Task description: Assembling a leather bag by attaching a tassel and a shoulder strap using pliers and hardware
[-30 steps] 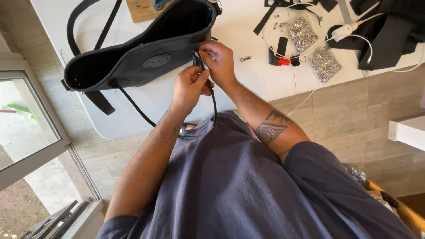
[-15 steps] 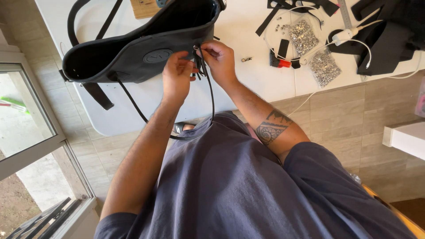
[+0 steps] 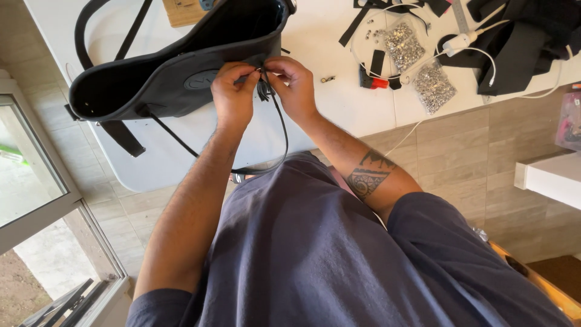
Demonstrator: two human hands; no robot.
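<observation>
A black bag (image 3: 175, 72) lies near the table's (image 3: 339, 109) front edge, its top cut off. The left hand (image 3: 233, 97) and right hand (image 3: 296, 85) both pinch a thin strap (image 3: 281, 130) at the bag's rim; the fingertips hide what they grip there. Two bags of rivets (image 3: 417, 66) lie farther right.

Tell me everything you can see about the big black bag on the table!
The black bag looks like smooth leather, with a wide open mouth showing a dark inside and an oval patch on its side. It lies tipped on the white table. Flat black straps stick out beside it, and a thin black cord hangs from its rim. The left hand and right hand pinch that rim where the cord joins.
</observation>
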